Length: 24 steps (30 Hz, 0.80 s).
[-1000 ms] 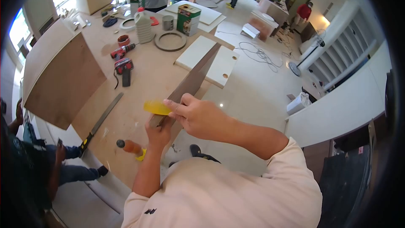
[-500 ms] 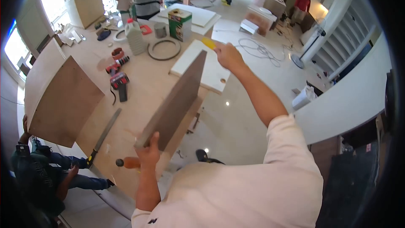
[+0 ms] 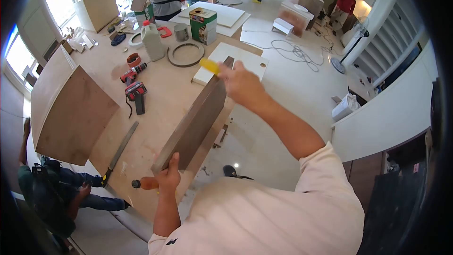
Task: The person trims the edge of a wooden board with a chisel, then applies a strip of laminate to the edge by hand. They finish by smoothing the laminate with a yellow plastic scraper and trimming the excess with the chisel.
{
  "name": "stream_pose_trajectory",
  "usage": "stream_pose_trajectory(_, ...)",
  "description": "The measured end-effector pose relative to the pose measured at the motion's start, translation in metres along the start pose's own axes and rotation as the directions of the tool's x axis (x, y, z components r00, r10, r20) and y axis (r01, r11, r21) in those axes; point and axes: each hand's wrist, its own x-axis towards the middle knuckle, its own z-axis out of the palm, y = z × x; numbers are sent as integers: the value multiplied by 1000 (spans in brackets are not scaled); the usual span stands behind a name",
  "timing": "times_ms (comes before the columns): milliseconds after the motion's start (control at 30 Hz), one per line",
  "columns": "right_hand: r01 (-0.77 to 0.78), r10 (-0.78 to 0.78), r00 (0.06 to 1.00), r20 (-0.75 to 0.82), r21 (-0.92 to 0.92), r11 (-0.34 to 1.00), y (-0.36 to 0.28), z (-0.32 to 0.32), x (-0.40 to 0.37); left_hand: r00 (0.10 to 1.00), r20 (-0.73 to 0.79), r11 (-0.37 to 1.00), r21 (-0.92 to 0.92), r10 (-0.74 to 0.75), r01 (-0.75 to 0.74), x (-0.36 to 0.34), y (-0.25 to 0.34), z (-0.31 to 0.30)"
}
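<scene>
Big wooden table [image 3: 160, 99] here, and from where I'm standing there's a long brown board [image 3: 203, 118] held on edge along its side. Right hand [image 3: 241, 85] is curled round a little yellow tool [image 3: 209, 66] up by the far end, left hand [image 3: 167, 180] is gripping the near end, thumb against the face.

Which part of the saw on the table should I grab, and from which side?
Probably best to take the saw by its black-and-yellow handle, coming from the near end: it seems to lie flat, handle at the table's edge, long blade pointing away from you.
</scene>
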Motion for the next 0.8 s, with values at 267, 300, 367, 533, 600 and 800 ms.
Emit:
stream_pose_trajectory(267,76,-78,996,39,44,996,-21,12,-44,999,-38,998,-61,7,-9,0,2,6)
stream_pose_trajectory(300,12,-11,1000,-8,11,1000,5,12,-25,999,-37,999,-52,-9,7,0,3,5)
stream_pose_trajectory(367,-97,89,993,-71,-107,990,64,11,24,998,-47,999,-37,-33,32,1,3,3)
stream_pose_trajectory(533,-119,206,947,-247,325,938,137,2,50,996,-63,998,-32,56,-58,7,9,11)
stream_pose_trajectory(600,-359,465,882,72,742,566,98,-39,27,998,-56,999,-20,27,-29,0,10,8)
stream_pose_trajectory(800,-215,141,953,268,926,-309,95,-51,1,997,-48,998,-27,-58,57,0,-1,3)
